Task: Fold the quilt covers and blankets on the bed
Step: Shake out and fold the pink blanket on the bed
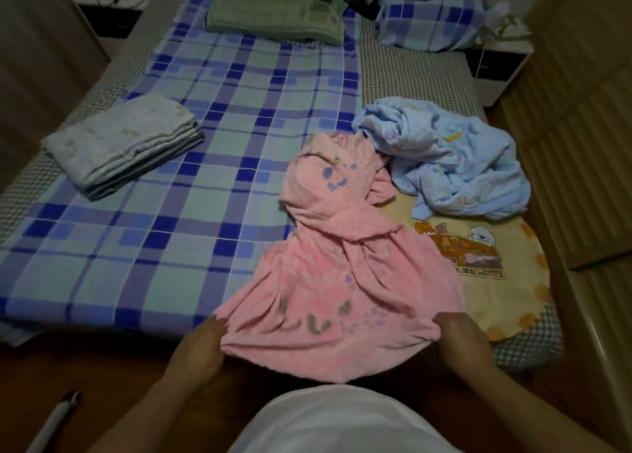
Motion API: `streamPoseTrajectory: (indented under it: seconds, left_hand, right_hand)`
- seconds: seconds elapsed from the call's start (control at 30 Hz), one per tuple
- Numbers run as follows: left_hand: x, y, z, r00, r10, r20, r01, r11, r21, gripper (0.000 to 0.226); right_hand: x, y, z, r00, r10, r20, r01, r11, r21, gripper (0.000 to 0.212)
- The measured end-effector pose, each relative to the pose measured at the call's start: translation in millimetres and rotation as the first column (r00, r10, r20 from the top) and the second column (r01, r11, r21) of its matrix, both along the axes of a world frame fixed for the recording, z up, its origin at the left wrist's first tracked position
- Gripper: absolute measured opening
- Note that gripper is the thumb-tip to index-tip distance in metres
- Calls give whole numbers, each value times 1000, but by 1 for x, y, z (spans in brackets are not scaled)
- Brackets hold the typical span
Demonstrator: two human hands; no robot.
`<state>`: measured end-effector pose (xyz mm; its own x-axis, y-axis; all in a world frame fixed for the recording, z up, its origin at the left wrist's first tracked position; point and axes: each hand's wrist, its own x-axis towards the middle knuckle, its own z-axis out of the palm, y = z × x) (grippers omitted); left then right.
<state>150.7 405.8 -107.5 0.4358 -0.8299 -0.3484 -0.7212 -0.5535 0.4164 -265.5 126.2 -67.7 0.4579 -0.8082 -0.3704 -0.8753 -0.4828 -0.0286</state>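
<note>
on bed (212, 87), both hands grip pink blanket's (328, 281) near edge.

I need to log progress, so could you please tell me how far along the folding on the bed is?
Done: one pale blanket lies folded on the left, and a green one sits folded near the head of the bed. In hand: the left hand and right hand grip the near edge of the pink blanket, still bunched. Left: the crumpled blue cover, and perhaps the yellow cloth lying flat beneath.
</note>
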Motion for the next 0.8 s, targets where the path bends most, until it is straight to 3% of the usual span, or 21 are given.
streamPoseTrajectory:
  seconds: [0.07,0.13,0.2,0.3,0.33,0.37,0.43,0.5,0.57,0.67,0.73,0.8]
  left_hand:
    - [-23,-34,37,957,173,-234,-192,979,-63,30]
    - [-51,-71,71,846,269,-460,-346,934,-91,16]
    - [-77,-100,105,756,220,-616,-323,944,-59,28]
    - [-105,-125,124,802,-190,-566,123,980,-155,87]
    - [-110,-130,120,809,-242,-535,181,970,-165,98]
    - [-111,-135,116,817,-218,-533,154,975,-163,96]
    - [-105,-139,105,856,-33,-517,-31,993,-115,65]
    - [-93,-135,98,926,-13,-377,-61,981,-182,42]
    - [-78,-123,100,961,32,-274,-110,956,-274,30]
    - [-58,-101,119,961,102,-259,-201,897,-393,45]
    - [-58,-93,139,939,-106,-328,-33,918,-394,39]
    - [-64,-90,142,867,-329,-375,212,924,-319,18]
  right_hand:
    - [28,8,16,946,-111,304,96,993,62,21]
    - [66,19,39,843,-191,503,84,970,227,21]
    - [105,28,66,781,-243,576,44,941,337,20]
    - [152,36,109,755,-162,635,-71,943,325,30]
    - [163,39,123,738,-86,669,-166,938,305,25]
    - [170,42,136,712,6,702,-280,919,277,16]
    - [172,44,153,657,182,732,-454,870,192,12]
    - [162,40,165,692,290,661,-475,872,115,19]
    - [149,33,169,782,337,524,-460,879,121,28]
    - [128,27,166,902,423,87,-429,852,299,49]
    - [115,15,148,851,488,-192,-393,837,382,63]
    - [100,-14,129,805,451,-385,-317,876,363,63]
